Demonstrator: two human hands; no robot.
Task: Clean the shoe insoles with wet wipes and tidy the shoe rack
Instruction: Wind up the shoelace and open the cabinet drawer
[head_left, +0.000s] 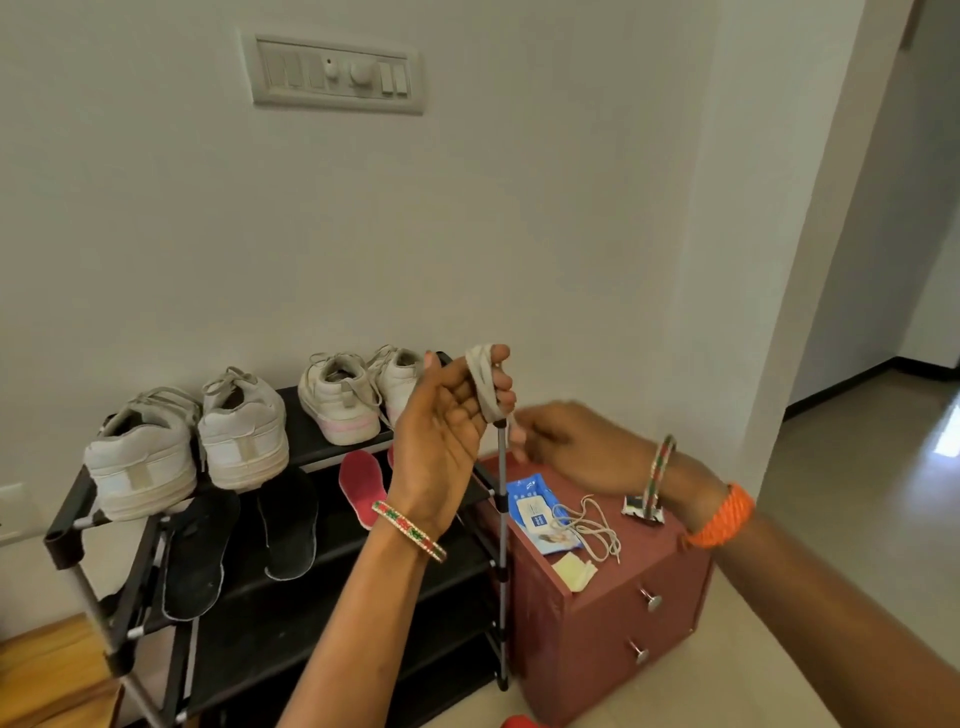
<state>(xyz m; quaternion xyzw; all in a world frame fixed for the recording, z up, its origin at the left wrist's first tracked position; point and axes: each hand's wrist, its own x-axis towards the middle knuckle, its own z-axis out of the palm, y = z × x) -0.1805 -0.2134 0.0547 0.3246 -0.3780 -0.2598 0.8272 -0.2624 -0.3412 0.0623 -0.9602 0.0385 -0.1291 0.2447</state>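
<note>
Nearest the camera, two forearms with bangles are raised in front of the shoe rack (291, 613). The left hand (441, 431) is held palm up, and a flat greyish shoelace (484, 384) is seen wound in loops round its fingers (501, 376), which are curled to keep the loops in place. The right hand (566, 447) is blurred; its fingers appear pinched on the free end of the same lace, though this cannot be told with certainty.

Just below, on the top of the small red drawer cabinet (613, 613), a blue wet-wipe pack (530, 509) is lying near the left edge. Whether its flap is open cannot be told. A second loose lace (592, 530) is heaped against the pack, a yellowish cloth or used wipe (574, 569) is at the front edge, and a small unidentified item (641, 506) is near the back.

On the rack's lower shelves, two black insoles (244, 540) and a red insole (363, 486) are propped upright outside any shoe. On the top shelf, four white sneakers (239, 441) are set in pairs, heels outward.

Judgement: mid-task. Insoles and laces have been taken out; refitting and final tidying of the rack are not yet done. Whether the insoles have been wiped cannot be read.
</note>
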